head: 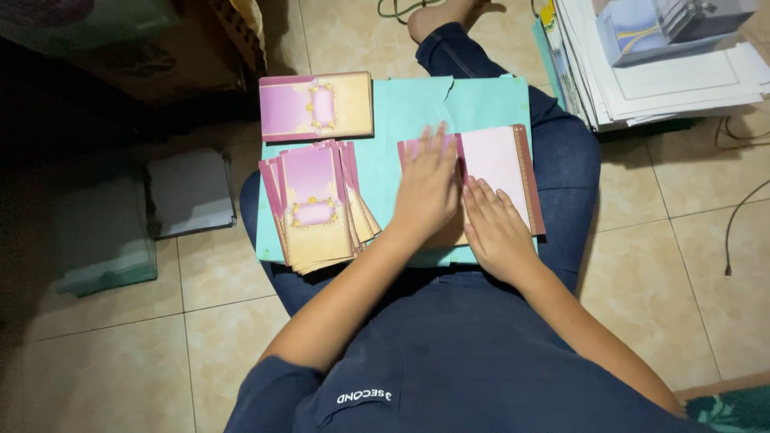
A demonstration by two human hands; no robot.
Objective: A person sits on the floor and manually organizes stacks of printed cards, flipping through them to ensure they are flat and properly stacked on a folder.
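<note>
The left hand lies flat, fingers spread, on the pink side of an open card. The right hand lies flat beside it on the pale inside of the card. Neither hand grips anything. The hands hide most of the card's left half and its bottom edge. The card sits on a teal sheet across the person's lap. Left of it lies a fanned pile of pink and gold cards, with one more card above. A stack of white papers is cut off at the top right.
</note>
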